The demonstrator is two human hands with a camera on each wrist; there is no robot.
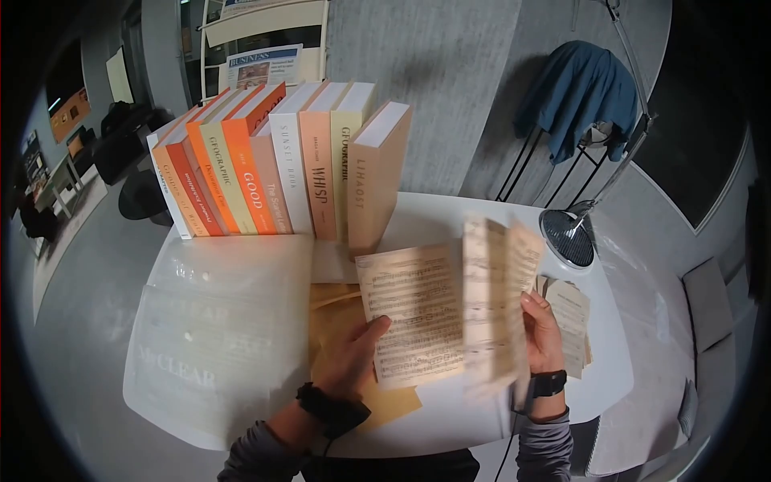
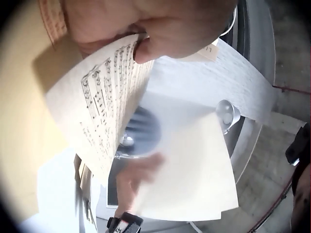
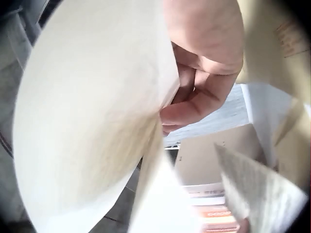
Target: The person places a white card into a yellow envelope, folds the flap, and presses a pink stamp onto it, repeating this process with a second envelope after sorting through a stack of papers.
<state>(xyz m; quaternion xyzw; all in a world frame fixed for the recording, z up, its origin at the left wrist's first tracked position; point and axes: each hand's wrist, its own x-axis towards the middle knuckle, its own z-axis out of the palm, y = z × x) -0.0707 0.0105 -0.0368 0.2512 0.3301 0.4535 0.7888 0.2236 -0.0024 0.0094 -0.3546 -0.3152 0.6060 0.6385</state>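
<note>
My left hand (image 1: 353, 353) grips a sheet of printed music (image 1: 411, 309) by its lower left edge, thumb on the printed face. In the left wrist view this sheet music (image 2: 109, 92) bends down from my fingers. To its right, my right hand (image 1: 546, 333) pinches several loose music sheets (image 1: 488, 309) at their right side; they are blurred by motion and fan apart. The right wrist view has the pale backs of these sheets (image 3: 92, 97) spreading from the fingertips of my right hand (image 3: 206, 63).
A brown envelope (image 1: 333, 321) lies under my left hand. More music pages (image 1: 572, 321) lie right of my right hand, near the round lamp base (image 1: 569, 238). A translucent plastic folder (image 1: 225, 337) covers the table's left. Upright books (image 1: 373, 177) line the back.
</note>
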